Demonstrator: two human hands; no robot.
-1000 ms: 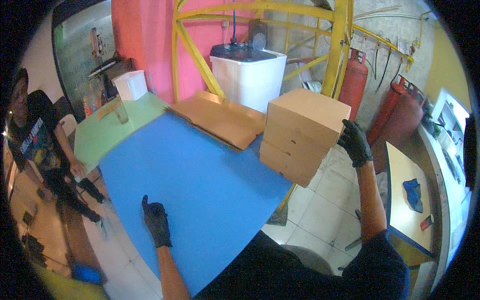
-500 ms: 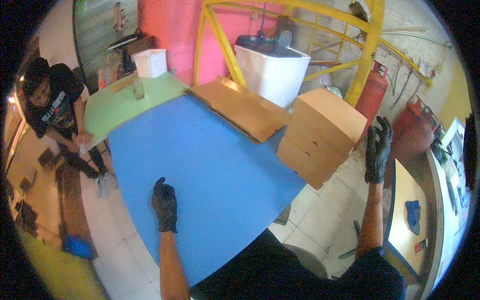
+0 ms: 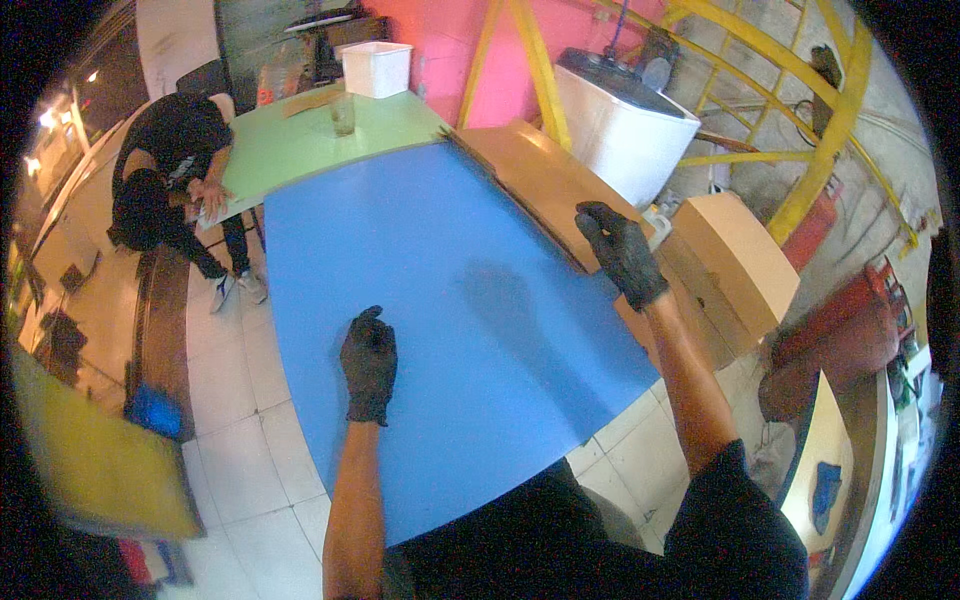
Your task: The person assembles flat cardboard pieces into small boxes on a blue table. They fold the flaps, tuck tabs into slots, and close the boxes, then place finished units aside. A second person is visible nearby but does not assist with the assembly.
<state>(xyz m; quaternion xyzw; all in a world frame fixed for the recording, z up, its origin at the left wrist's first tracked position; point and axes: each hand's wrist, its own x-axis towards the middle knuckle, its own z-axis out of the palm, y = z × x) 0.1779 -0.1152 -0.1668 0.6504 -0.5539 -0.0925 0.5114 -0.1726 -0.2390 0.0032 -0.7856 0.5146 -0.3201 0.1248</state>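
Observation:
A blue tabletop [image 3: 420, 250] spreads in front of me. My left hand [image 3: 368, 368], in a black glove, is over its left part with the fingers curled in; nothing shows in it. My right hand [image 3: 622, 255], also gloved in black, is raised over the table's right side near the brown cardboard [image 3: 530, 180]. Its fingers are half bent, with a small gap by the thumb, and I see nothing in them. Its shadow falls on the blue surface to the left. Beside the table's right edge is a cardboard box [image 3: 735, 260].
A green table [image 3: 280, 150] adjoins the far end, bearing a white tub [image 3: 377, 70] and a clear cup [image 3: 343, 115]. A person [image 3: 170, 170] bends beside it at the left. A large white bin [image 3: 625, 130], yellow frame [image 3: 845, 120] and red gas cylinder [image 3: 840, 320] stand at the right.
My right hand has swung left from beyond the box to over the table, its fingers bending more. My left hand stays over the blue surface. The view has shifted; the person has bent lower.

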